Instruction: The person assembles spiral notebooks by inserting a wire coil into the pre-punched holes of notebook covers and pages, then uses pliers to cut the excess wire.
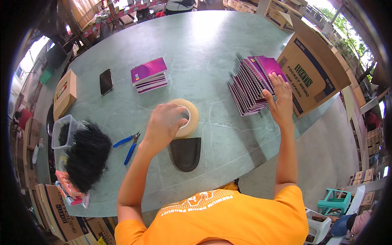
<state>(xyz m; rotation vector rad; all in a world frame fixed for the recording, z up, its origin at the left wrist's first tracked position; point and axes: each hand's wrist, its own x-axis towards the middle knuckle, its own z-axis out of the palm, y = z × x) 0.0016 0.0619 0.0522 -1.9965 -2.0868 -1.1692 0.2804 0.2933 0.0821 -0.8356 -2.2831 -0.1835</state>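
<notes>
My left hand (pixel 165 124) is closed over a wide roll of clear packing tape (pixel 193 116), thumb at its core hole. The roll lies on the table just behind a dark, U-shaped flat pad (pixel 186 154). Over to the right, a row of purple spiral notebooks (pixel 247 87) stands leaning, wire bindings toward the far left. My right hand (pixel 281 98) rests against the row's right side, fingers stretched along a purple cover and thumb apart. A smaller stack of purple notebooks (pixel 149 75) lies farther back on the left.
An open cardboard box (pixel 306 75) stands beyond my right hand. On the left are a phone (pixel 106 81), a small carton (pixel 64 94), blue-handled cutters (pixel 128 147), a heap of black wire coils (pixel 86 153) and a plastic tub (pixel 58 136). A green stool (pixel 335 201) stands lower right.
</notes>
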